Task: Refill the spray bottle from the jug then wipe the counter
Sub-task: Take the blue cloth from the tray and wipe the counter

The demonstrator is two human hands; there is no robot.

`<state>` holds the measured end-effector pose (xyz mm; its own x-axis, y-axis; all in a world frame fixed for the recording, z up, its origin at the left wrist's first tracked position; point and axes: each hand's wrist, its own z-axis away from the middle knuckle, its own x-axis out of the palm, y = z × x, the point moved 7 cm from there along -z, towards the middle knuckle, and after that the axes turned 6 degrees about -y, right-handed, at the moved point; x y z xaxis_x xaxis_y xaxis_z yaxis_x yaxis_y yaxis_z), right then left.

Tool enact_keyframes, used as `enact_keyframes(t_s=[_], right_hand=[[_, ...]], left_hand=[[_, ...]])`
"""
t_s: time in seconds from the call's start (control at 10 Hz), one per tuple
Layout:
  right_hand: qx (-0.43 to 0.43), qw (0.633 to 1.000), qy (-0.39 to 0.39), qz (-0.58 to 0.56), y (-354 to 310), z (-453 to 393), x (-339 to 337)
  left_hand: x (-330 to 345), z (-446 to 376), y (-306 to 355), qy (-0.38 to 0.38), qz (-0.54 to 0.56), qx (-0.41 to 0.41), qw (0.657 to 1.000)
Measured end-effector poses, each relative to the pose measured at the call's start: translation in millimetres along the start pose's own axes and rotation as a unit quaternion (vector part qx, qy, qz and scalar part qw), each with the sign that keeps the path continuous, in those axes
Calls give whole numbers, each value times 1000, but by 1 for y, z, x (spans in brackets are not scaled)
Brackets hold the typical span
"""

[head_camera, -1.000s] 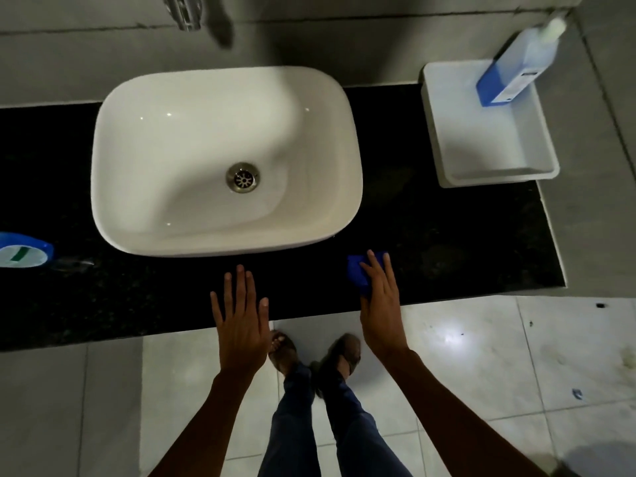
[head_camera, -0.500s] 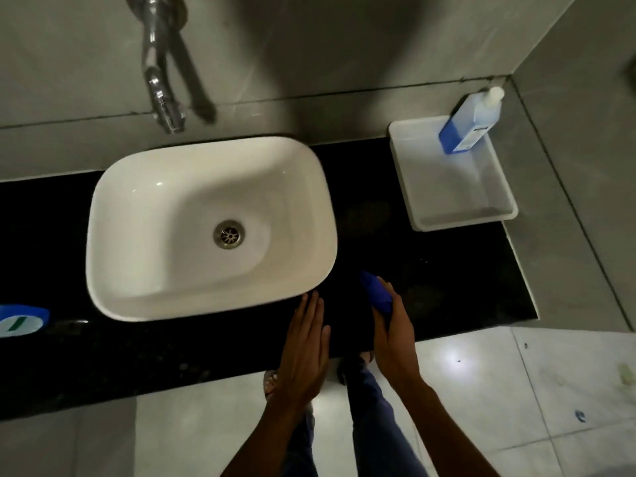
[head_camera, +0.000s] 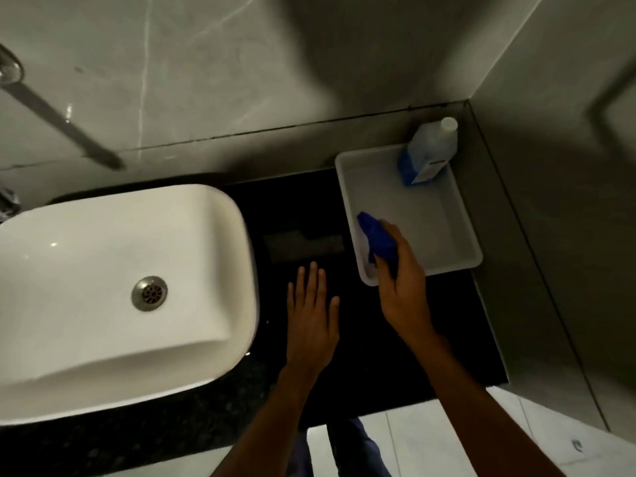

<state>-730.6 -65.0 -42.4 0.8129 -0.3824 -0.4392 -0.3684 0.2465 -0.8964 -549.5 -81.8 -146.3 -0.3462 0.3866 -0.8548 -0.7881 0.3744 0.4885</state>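
Observation:
My right hand (head_camera: 402, 287) grips a bunched blue cloth (head_camera: 377, 241) above the near-left corner of the white tray (head_camera: 461, 235). My left hand (head_camera: 311, 313) lies flat and open over the black counter (head_camera: 395, 352), between the basin and the tray, holding nothing. A bottle of blue liquid with a white cap (head_camera: 430, 154) stands in the tray's far corner against the wall. No spray head shows on it.
A white basin (head_camera: 113, 294) with a metal drain fills the left side. A tap spout (head_camera: 58, 122) reaches out from the grey tiled wall. A side wall closes the counter on the right. Pale floor tiles (head_camera: 430, 442) lie below the counter's front edge.
My right hand has lifted the blue cloth from the counter's front edge and carried it back and right over the tray. My left hand moved along toward the tray. The view shifted right.

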Motion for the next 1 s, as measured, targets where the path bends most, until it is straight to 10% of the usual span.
enact_keyframes(t_s=[0.5,1.0], right_hand=[[-63,953,-134,264,64,-173,33],[-32,973,-110,198,18,-122,5]], left_hand=[[21,-57,-7,22,-114,-56,992],[11,-57,0,-1,-87,-43,995]])
